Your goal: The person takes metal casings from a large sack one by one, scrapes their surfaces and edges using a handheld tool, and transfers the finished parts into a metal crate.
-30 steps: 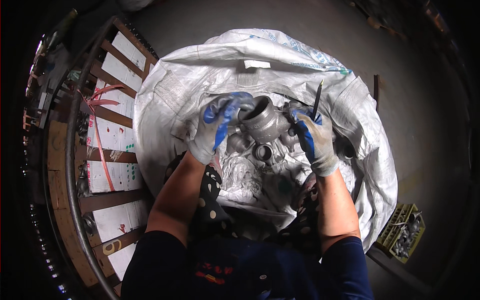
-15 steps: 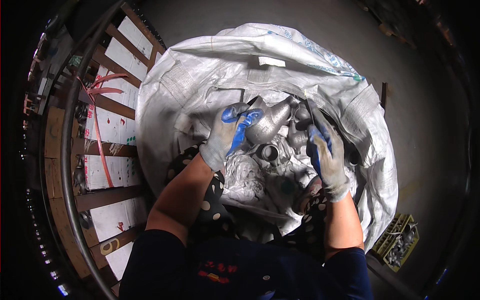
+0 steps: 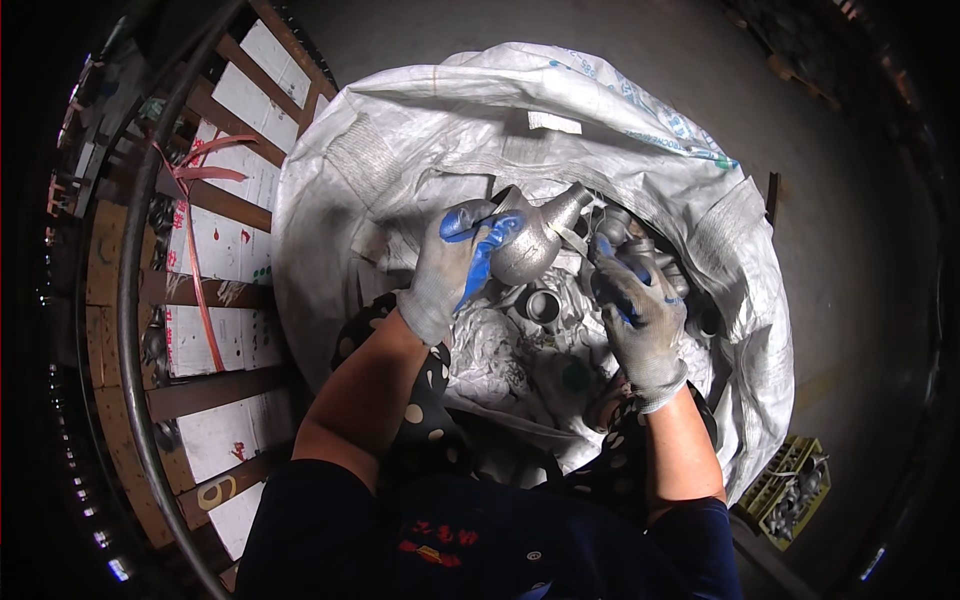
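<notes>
A grey metal pipe fitting point(image 3: 525, 250), rounded with a narrowing neck pointing up and right, is gripped at its left side by my left hand point(image 3: 455, 250). Both hands wear grey gloves with blue coating. To the right of the fitting, my right hand point(image 3: 645, 315) has its fingers curled round a flat, narrow strip-like tool point(image 3: 572, 240). Its pale end lies across the fitting's neck; whether it touches cannot be told. Below the held fitting lies a short metal pipe fitting point(image 3: 541, 305) with its round mouth facing up. More metal fittings point(image 3: 615, 225) are beyond my right hand.
A large white woven sack point(image 3: 330, 230) with folded sides surrounds the fittings. Left of it stands a slatted rack point(image 3: 215, 400) with white boxes, a curved dark bar point(image 3: 130, 330) and red strapping point(image 3: 198, 270). A yellow crate point(image 3: 765, 505) of metal parts sits at lower right.
The strip-like tool has swung from pointing upward beside the fitting to lying across its neck. My right hand has turned and shifted slightly left. My left hand keeps its hold.
</notes>
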{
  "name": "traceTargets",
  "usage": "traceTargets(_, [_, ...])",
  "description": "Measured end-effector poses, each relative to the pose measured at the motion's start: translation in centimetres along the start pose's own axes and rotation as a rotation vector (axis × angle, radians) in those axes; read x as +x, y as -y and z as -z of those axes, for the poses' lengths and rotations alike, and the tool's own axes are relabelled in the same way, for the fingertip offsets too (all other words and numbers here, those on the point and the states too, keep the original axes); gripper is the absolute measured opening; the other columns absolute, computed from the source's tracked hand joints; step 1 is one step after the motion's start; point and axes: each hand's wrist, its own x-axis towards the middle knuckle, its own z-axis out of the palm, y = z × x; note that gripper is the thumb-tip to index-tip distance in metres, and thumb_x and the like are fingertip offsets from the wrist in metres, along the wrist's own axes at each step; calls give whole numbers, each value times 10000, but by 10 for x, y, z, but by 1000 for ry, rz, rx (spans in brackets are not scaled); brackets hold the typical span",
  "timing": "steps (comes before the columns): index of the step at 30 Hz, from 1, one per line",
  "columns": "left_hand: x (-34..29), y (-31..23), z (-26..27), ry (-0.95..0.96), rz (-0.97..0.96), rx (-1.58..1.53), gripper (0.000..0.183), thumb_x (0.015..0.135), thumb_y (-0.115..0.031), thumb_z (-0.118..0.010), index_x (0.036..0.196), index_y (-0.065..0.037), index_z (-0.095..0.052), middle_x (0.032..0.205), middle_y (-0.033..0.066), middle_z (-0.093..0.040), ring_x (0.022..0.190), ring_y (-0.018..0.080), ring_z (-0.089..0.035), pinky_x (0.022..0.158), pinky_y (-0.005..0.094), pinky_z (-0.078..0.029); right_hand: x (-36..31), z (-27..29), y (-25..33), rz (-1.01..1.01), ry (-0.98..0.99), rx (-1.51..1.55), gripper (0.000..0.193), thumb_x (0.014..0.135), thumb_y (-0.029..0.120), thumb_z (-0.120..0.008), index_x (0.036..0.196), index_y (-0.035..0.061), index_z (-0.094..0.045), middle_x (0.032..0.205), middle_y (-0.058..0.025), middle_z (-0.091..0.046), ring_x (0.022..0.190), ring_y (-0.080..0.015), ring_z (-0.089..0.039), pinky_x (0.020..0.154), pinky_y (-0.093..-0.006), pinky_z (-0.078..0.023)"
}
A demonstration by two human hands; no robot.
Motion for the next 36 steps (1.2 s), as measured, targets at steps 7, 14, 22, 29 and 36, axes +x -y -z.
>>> traceTargets(7, [-9, -4, -7, -80, -146, 24, 108, 865, 10, -470, 949, 64, -510, 874, 108, -597, 820, 140, -570, 754, 250, -472, 4, 0, 4, 28, 42, -126, 417, 616, 20, -628, 1015, 137, -610, 949, -107, -571, 839, -293, -574, 696, -377, -469])
traceTargets(14, [-6, 11, 10, -46, -124, 108, 113, 859, 6, -488, 958, 51, -519, 903, 103, -589, 841, 145, -573, 767, 252, -468, 3, 2, 2, 51, 107, -84, 382, 640, 43, -622, 1012, 130, -608, 922, -123, -563, 827, -303, -565, 694, -389, -460])
traceTargets(22, [-9, 19, 6, 92, -307, 17, 333, 854, -17, -523, 1146, 30, -370, 1093, 128, -483, 993, 180, -521, 883, 311, -427, 2, 2, 1, -52, 53, -22, 371, 601, -14, -595, 957, 89, -620, 953, -130, -595, 858, -318, -583, 718, -370, -477])
traceTargets(29, [-1, 45, 26, 7, -146, 375, 269, 842, -2, -535, 1094, 35, -450, 1058, 124, -509, 972, 182, -536, 860, 303, -441, 1, 3, -2, -39, 158, 8, 329, 641, 49, -627, 965, 107, -612, 917, -122, -543, 853, -312, -551, 710, -403, -452])
traceTargets(36, [-1, 49, 21, 6, -197, 106, 246, 834, 1, -538, 1061, 60, -465, 1023, 144, -530, 929, 206, -561, 859, 324, -454, 4, 3, -1, -64, 102, -34, 351, 611, -7, -581, 946, 85, -626, 932, -121, -605, 851, -312, -587, 716, -370, -475])
